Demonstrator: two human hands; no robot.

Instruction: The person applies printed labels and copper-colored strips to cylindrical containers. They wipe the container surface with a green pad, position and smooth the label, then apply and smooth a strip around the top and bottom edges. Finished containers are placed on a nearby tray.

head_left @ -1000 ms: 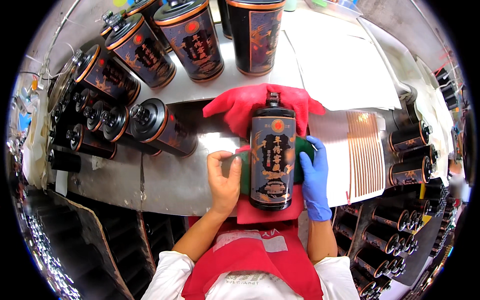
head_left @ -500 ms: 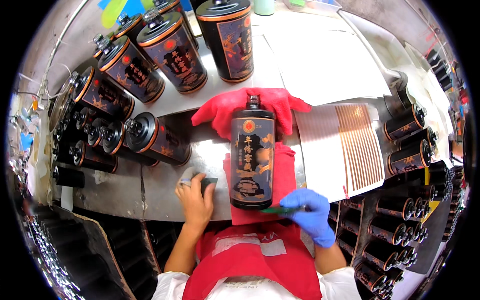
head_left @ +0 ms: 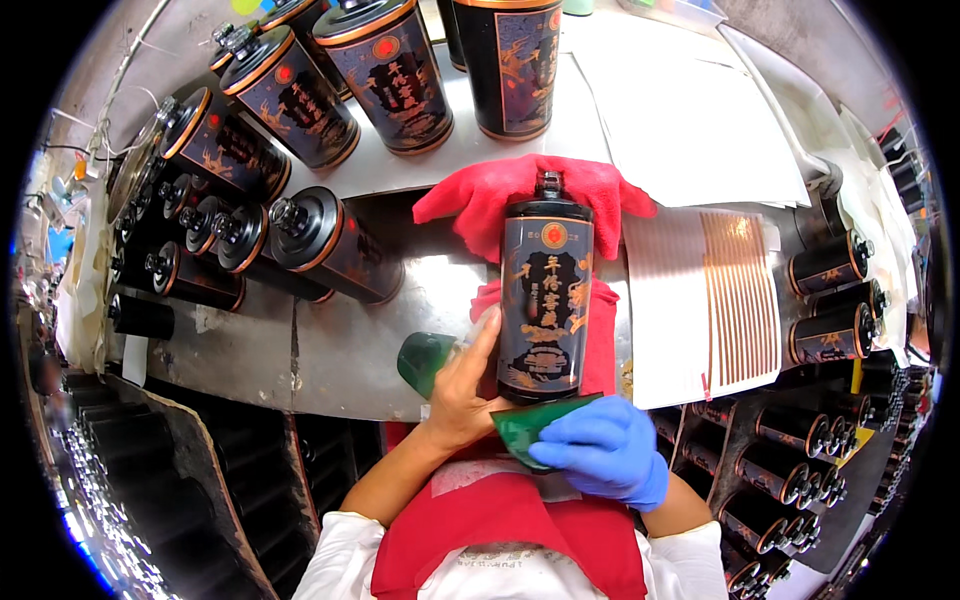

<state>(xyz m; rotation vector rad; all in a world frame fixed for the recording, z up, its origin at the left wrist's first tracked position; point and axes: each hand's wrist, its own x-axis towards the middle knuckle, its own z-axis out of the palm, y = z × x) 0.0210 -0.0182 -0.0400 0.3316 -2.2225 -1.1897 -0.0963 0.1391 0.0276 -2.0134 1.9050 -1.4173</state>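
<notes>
A black bottle [head_left: 545, 300] with a grey, copper and red label lies before me, its neck on a bunched red cloth [head_left: 470, 215] and its body over a folded red cloth [head_left: 602, 335]. My left hand [head_left: 462, 395], bare apart from pale coverings on some fingers, grips the bottle's lower end, one finger along its left side. Beside these covered fingers is a green translucent sheet piece [head_left: 425, 362], apparently tucked in them; their grip is partly hidden. My right hand [head_left: 605, 450], in a blue glove, pinches a green scraper-like sheet [head_left: 520, 430] at the bottle's base.
Several similar bottles [head_left: 385, 80] stand or lean at the back left; others [head_left: 335, 245] crowd the table's left. A white sheet with copper strips [head_left: 740, 300] lies right of the bottle. More bottles [head_left: 830, 335] are at the right edge, with filled racks [head_left: 785, 470] below.
My left hand has moved right from the bare table onto the bottle's lower end, the green piece moving with it. My right hand has turned its green sheet broadside. The whole view has shifted.
</notes>
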